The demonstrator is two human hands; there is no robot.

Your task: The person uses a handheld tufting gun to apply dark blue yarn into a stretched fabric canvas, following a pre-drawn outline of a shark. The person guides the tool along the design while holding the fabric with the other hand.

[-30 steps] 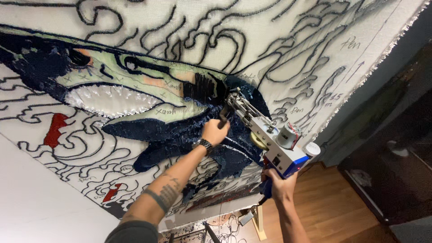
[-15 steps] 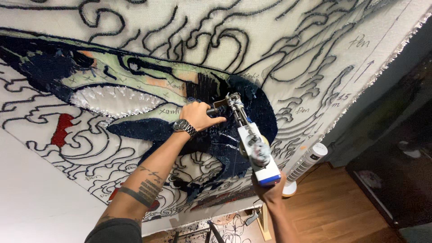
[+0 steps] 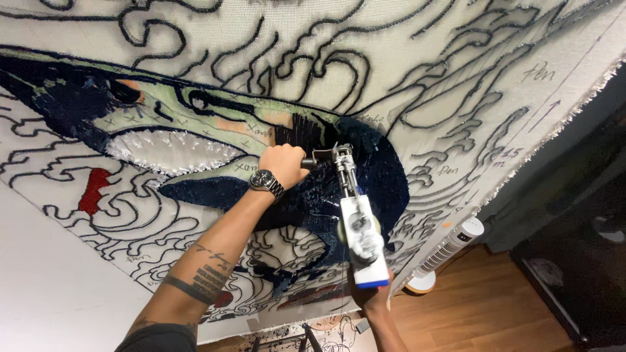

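The tufting cloth fills the upper and left view, stretched upright. The tufting gun presses against it right of centre. The left hand grips the gun's front handle, just left of its tip; the right hand holds its rear end, below. A tower fan stands on the wooden floor, right of the gun, beside the cloth's lower right edge.

Our left hand and the tufting gun stood pressed against the stretched cloth, which walled off everything far of us. To the right, past the cloth's frayed edge, open air ran down to the wood floor, blocked only by a white tower fan and a dark cabinet.
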